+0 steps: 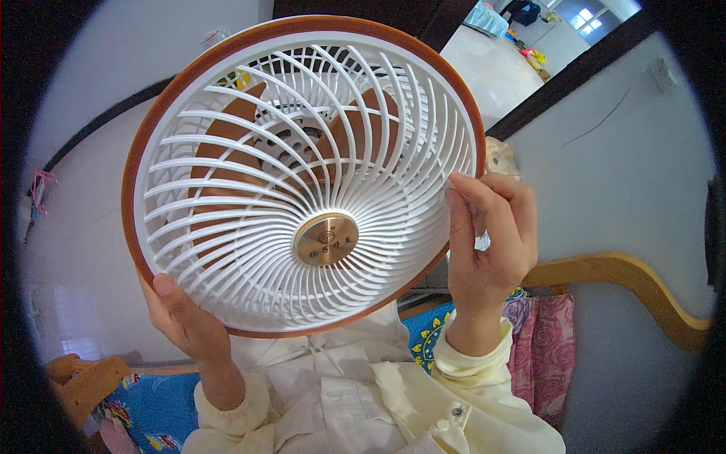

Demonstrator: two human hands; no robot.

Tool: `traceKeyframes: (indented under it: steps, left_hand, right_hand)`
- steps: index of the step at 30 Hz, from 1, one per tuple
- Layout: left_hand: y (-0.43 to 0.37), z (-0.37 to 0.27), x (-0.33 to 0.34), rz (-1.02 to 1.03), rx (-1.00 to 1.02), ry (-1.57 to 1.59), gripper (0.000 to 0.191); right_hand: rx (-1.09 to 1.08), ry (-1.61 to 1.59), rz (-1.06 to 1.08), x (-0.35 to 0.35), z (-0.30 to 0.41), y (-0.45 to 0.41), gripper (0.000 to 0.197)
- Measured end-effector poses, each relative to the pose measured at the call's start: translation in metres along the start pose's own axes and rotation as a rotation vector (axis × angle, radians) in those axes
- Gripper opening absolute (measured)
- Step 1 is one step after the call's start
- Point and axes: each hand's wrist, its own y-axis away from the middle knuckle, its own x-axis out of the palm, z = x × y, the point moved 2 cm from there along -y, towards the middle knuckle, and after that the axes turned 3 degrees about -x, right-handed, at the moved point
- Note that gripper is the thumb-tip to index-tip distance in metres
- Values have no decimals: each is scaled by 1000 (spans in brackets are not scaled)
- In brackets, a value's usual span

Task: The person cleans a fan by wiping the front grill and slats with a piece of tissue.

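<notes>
A round fan head is held up before me, its front tilted towards my face. It has a white spiral grille, a brown rim and a gold centre badge bearing writing. Brown fan blades show through the bars. My left hand grips the rim at the lower left, thumb in front. At the right edge of the grille, the thumb and forefinger of my right hand come together against the bars. Whether something small is pinched between those fingertips is hidden.
A curved wooden armrest and a pink patterned cloth lie to the right. Blue patterned fabric covers the seat at the left. Beyond the fan, a dark door frame stands beside a grey wall.
</notes>
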Motion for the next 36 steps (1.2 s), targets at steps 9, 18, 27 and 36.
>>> traceKeyframes:
  steps: [9,18,27,36]
  left_hand:
    - [-1,-1,0,28,34,-8,57]
    - [-1,1,-3,20,21,17,58]
    - [-2,-14,10,-52,-13,16,53]
    - [-1,-14,8,-22,32,-30,52]
  right_hand:
    - [-58,-23,-55,9,-16,-28,12]
    - [-126,37,52,-2,-2,-12,12]
    - [-87,-59,-94,16,-18,-27,10]
    - [4,-118,76,1,-15,-10,12]
